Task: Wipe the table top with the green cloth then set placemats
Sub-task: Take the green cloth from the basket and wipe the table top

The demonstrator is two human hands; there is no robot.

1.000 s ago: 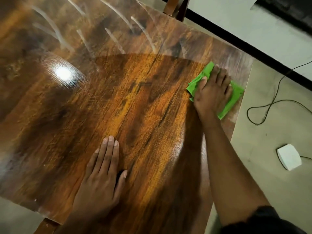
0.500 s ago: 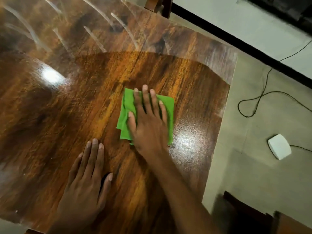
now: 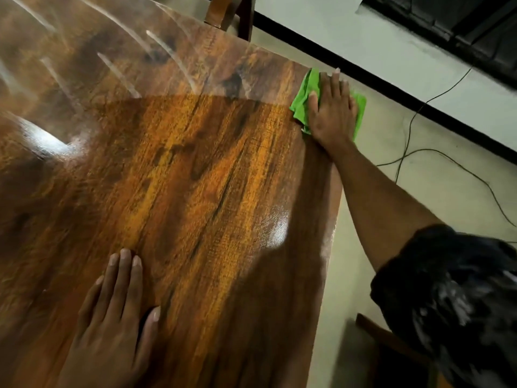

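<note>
The table (image 3: 195, 177) is mid-wipe, I judge: streaks show on its far part, and no placemats are in view, so that step is left. The right hand (image 3: 331, 113) presses flat, fingers straight, on the cloth (image 3: 300, 103) at the far right corner, the cloth poking out on both sides of it and perhaps overhanging the edge; blur hides that. The left hand (image 3: 112, 317) lies flat on the table, well nearer than the cloth. Beyond the pressing hand stands a chair (image 3: 226, 12); to its right, a cable (image 3: 405, 152) lies on the floor.

Table top (image 3: 195, 177) centre open; hands at edges.
</note>
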